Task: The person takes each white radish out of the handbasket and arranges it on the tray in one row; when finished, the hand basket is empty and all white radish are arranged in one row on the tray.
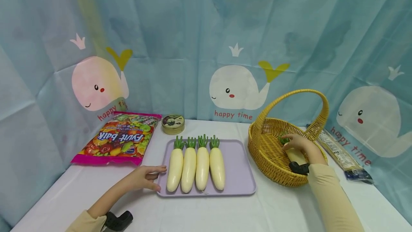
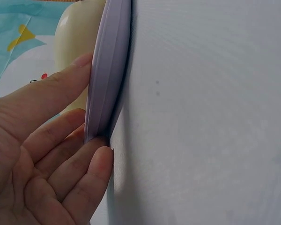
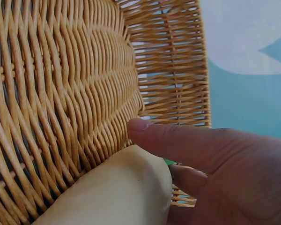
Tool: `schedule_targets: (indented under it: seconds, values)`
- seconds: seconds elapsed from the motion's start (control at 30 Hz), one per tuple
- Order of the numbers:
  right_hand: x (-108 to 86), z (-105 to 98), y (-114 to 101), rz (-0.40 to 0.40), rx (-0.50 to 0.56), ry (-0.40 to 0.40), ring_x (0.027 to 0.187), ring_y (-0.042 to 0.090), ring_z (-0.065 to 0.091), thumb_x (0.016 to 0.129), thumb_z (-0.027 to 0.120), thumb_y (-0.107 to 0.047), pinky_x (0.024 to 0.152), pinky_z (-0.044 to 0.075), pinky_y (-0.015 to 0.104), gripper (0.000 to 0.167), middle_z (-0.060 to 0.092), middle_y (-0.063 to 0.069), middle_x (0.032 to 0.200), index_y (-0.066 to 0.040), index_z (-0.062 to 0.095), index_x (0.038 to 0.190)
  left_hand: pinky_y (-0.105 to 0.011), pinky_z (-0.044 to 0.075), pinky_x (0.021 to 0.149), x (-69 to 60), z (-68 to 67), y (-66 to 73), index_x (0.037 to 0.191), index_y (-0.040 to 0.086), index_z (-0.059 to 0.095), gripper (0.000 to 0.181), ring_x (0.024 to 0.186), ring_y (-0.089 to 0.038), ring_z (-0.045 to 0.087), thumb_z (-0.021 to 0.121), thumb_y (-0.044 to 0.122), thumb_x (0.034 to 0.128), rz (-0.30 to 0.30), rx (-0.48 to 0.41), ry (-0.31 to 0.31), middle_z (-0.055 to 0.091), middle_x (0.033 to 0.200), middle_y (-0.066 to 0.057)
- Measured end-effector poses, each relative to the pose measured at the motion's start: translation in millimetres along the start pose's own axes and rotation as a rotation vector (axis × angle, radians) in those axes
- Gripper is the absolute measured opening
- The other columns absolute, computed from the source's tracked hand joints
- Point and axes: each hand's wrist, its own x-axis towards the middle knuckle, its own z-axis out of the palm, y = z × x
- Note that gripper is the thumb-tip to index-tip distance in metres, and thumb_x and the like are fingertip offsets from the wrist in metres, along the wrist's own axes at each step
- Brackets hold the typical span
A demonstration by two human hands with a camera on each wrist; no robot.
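Observation:
Several white radishes with short green tops lie side by side on a lilac tray. At the tray's left edge rests my left hand, fingers relaxed. Its thumb touches the rim in the left wrist view, with the other fingers about the tray's edge. My right hand is inside a yellow wicker basket, holding another white radish near its leafy end. In the right wrist view the thumb lies along the radish's top end, while the other fingers are partly hidden behind it.
A colourful candy bag lies on the left of the white-covered table. Behind the tray stands a round tin. A long flat packet lies right of the basket, whose tall handle arches above it. A blue whale-print curtain hangs behind.

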Motion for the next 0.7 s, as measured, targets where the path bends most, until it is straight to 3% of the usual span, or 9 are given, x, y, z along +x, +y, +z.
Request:
schedule_targets:
  seconds: [0.13, 0.23, 0.33, 0.7]
  values:
    - [0.0, 1.2, -1.1, 0.038, 0.004, -0.012, 0.11, 0.055, 0.031, 0.084, 0.06, -0.008, 0.079, 0.043, 0.057, 0.058, 0.012, 0.041, 0.132, 0.01, 0.032, 0.132, -0.033, 0.044, 0.087, -0.3, -0.2, -0.9, 0.122, -0.014, 0.045, 0.066, 0.113, -0.047, 0.038, 0.073, 0.019, 0.073, -0.001, 0.008, 0.002, 0.033, 0.129, -0.035]
    - [-0.8, 3.1, -1.2, 0.067, -0.006, 0.01, 0.093, 0.045, 0.048, 0.082, 0.061, -0.006, 0.066, 0.05, 0.046, 0.056, 0.018, 0.04, 0.129, 0.008, 0.036, 0.131, -0.033, 0.044, 0.088, 0.0, -0.3, -1.7, 0.122, -0.014, 0.046, 0.066, 0.113, -0.047, 0.038, 0.074, 0.02, 0.0729, -0.008, 0.001, 0.001, 0.034, 0.129, -0.034]
    - [-1.9, 5.5, -0.2, 0.09, -0.019, 0.035, 0.079, 0.032, 0.052, 0.081, 0.062, -0.006, 0.057, 0.05, 0.039, 0.054, 0.025, 0.04, 0.124, 0.006, 0.041, 0.129, -0.032, 0.044, 0.087, 0.4, -0.3, -1.9, 0.122, -0.013, 0.046, 0.066, 0.114, -0.046, 0.038, 0.074, 0.02, 0.0724, -0.012, 0.0, 0.0, 0.034, 0.129, -0.034]
    - [-1.4, 6.2, -4.8, 0.051, 0.005, 0.106, 0.072, 0.028, 0.055, 0.082, 0.064, -0.011, 0.056, 0.052, 0.037, 0.057, 0.034, 0.037, 0.118, 0.009, 0.038, 0.129, -0.035, 0.044, 0.088, -0.4, 0.8, 2.0, 0.122, -0.015, 0.045, 0.066, 0.113, -0.047, 0.038, 0.073, 0.018, 0.0733, -0.007, 0.003, -0.001, 0.033, 0.129, -0.035]
